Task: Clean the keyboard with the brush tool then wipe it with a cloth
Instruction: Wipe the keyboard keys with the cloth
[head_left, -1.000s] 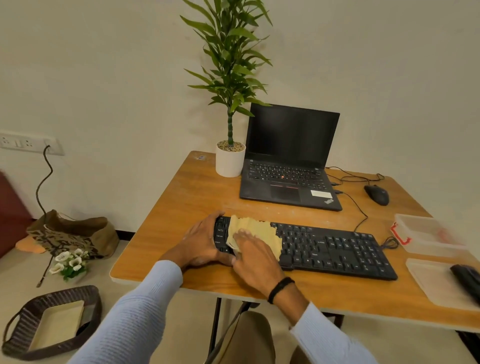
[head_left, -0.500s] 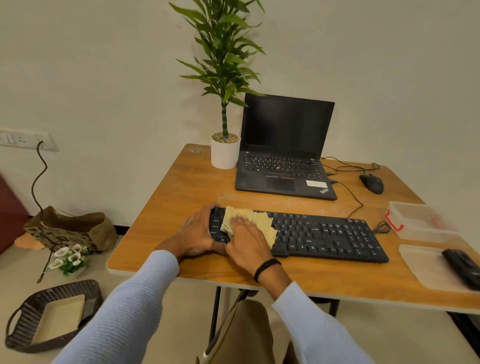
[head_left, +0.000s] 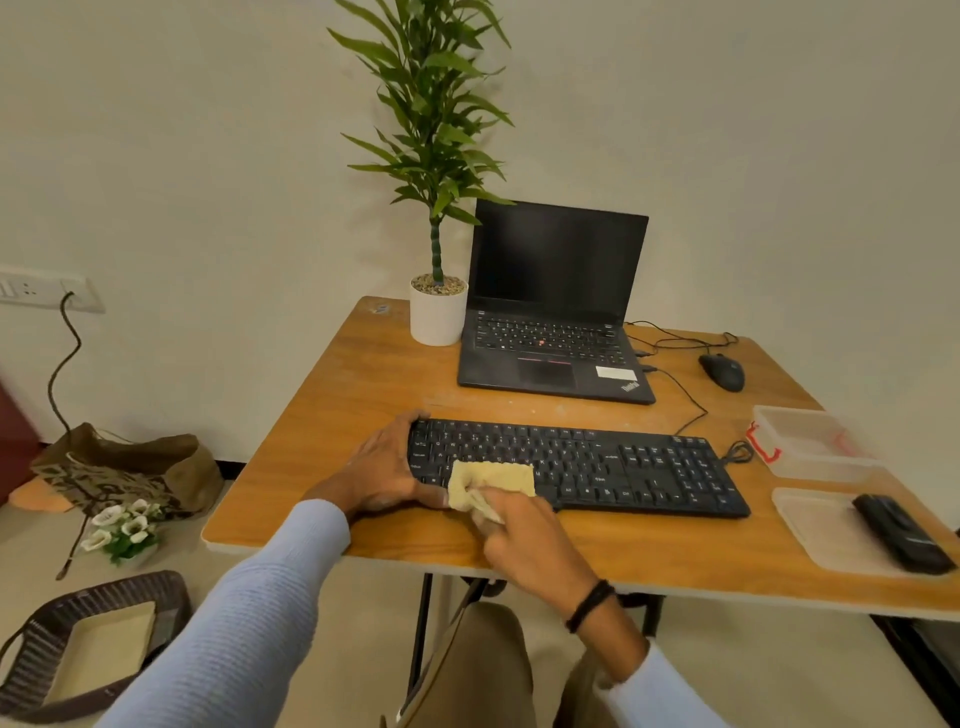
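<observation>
The left hand (head_left: 382, 470) grips the left end of the keyboard (head_left: 597, 467), fingers curled over its far edge and thumb along the near one. The right hand (head_left: 524, 540) pinches the yellow cloth (head_left: 493, 480), which lies bunched on the lower left keys and spills over the keyboard's near edge. I see a strip of table (head_left: 649, 545) between that edge and the front rim, and a wider band up to the laptop (head_left: 556, 358). A clear box (head_left: 810, 441) sits near the keyboard's right end. A black tool (head_left: 901, 532) lies on a lid (head_left: 821, 525) by the right corner. I take it for the brush, but it is blurred.
</observation>
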